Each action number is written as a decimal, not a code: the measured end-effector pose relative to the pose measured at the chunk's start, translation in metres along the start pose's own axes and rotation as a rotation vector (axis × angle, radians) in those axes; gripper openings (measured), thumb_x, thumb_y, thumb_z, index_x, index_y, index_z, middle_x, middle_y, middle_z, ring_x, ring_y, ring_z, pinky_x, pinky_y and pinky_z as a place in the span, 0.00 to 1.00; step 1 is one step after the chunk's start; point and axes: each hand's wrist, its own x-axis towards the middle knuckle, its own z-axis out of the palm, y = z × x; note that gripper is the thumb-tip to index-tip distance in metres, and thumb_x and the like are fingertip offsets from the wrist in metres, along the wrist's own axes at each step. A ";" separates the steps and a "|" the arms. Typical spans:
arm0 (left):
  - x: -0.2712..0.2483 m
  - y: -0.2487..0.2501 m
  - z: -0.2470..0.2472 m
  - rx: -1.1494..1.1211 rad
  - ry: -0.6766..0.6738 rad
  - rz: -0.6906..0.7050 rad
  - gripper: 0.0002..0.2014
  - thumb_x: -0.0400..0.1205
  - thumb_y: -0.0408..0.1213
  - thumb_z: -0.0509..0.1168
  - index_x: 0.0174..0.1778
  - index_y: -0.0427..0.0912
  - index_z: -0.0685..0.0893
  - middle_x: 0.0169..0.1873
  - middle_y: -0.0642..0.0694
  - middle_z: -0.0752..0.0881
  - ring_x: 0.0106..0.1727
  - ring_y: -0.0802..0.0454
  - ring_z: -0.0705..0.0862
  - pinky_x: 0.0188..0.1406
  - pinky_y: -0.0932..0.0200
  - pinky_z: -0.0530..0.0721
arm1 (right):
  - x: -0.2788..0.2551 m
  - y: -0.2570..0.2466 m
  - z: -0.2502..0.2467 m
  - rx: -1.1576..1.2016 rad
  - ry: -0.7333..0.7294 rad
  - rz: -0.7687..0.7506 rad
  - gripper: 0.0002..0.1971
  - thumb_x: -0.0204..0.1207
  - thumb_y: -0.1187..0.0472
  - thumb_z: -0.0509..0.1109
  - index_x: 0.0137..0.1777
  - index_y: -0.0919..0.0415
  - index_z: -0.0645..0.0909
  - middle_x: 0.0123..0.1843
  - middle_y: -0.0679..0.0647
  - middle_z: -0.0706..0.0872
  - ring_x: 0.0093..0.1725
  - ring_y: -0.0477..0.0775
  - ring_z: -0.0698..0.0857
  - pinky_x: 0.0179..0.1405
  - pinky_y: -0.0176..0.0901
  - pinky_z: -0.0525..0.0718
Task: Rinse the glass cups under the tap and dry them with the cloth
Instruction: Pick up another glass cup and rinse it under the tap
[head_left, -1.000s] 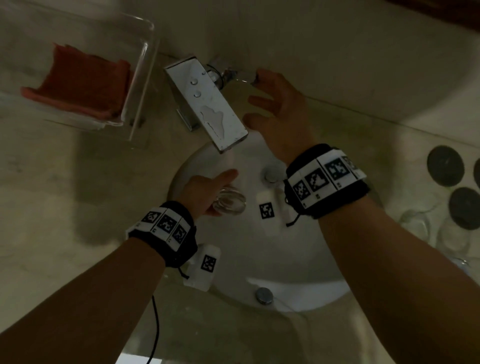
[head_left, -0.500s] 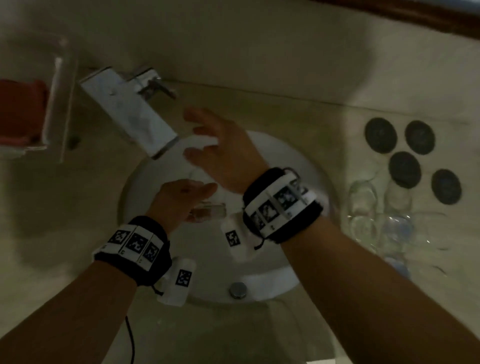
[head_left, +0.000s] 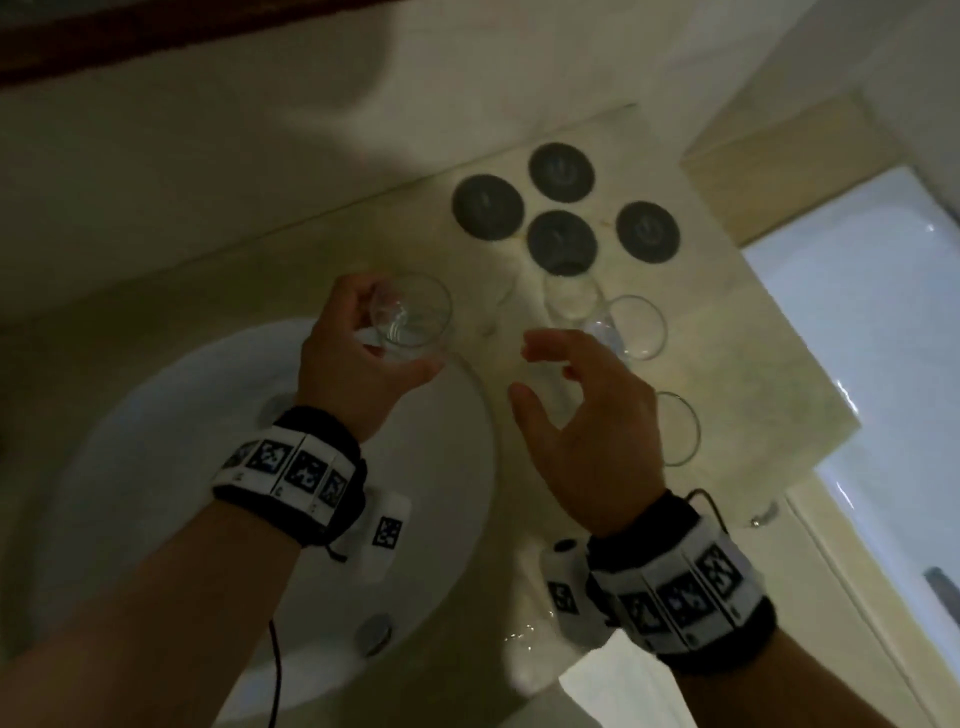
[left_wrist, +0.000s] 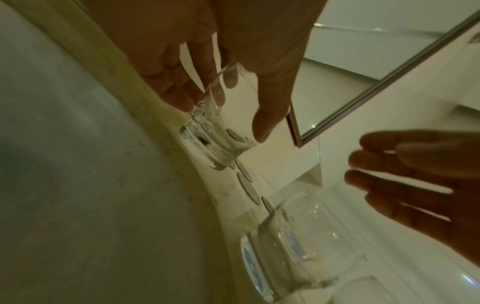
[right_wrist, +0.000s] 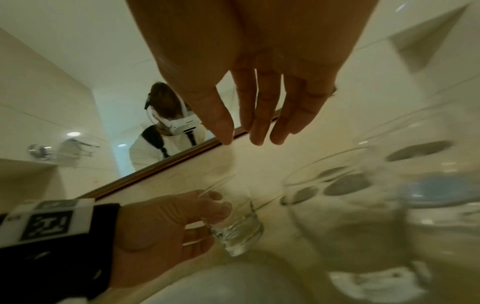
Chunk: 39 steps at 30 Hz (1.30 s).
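Note:
My left hand (head_left: 395, 338) grips a clear glass cup (head_left: 421, 306) upright, fingers and thumb round its lower wall, just past the basin's right rim and low over the counter. The left wrist view shows the cup (left_wrist: 218, 142) between thumb and fingers, its thick base down. My right hand (head_left: 540, 374) hovers open beside it, fingers spread and holding nothing, above several empty glass cups (head_left: 628, 327) standing on the counter. The right wrist view shows those straight fingers (right_wrist: 259, 123) and the held cup (right_wrist: 239, 232) below. The tap is out of view.
Several dark round coasters (head_left: 561, 244) lie behind the glasses. The white basin (head_left: 156, 415) fills the lower left. A white folded cloth (head_left: 623, 686) shows at the bottom edge. The counter ends at the right, with a white tub (head_left: 857, 338) beyond. A mirror frame (right_wrist: 155, 166) runs along the wall.
My left hand carried the cup from under the tap rightwards to the basin's right rim. My right hand left the tap handle and moved over the standing glasses. The view swung right.

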 end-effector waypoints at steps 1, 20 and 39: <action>0.004 0.001 0.007 0.005 -0.014 0.004 0.35 0.62 0.36 0.87 0.62 0.51 0.78 0.55 0.59 0.85 0.54 0.64 0.86 0.44 0.65 0.86 | 0.000 0.009 -0.007 -0.034 0.041 0.014 0.17 0.74 0.58 0.77 0.63 0.56 0.84 0.59 0.48 0.90 0.59 0.50 0.87 0.62 0.50 0.86; 0.027 0.007 0.078 0.095 -0.198 0.089 0.48 0.67 0.18 0.79 0.80 0.52 0.68 0.76 0.53 0.75 0.74 0.53 0.76 0.61 0.66 0.84 | -0.016 0.111 -0.045 -0.107 -0.132 0.338 0.44 0.59 0.47 0.89 0.72 0.53 0.70 0.68 0.49 0.79 0.64 0.53 0.82 0.59 0.51 0.86; -0.051 0.045 -0.052 0.143 -0.298 0.374 0.43 0.65 0.40 0.87 0.76 0.48 0.75 0.73 0.57 0.80 0.74 0.62 0.78 0.71 0.64 0.77 | 0.029 -0.070 -0.021 -0.113 -0.229 -0.163 0.36 0.64 0.38 0.82 0.67 0.56 0.78 0.61 0.50 0.88 0.57 0.50 0.87 0.55 0.53 0.89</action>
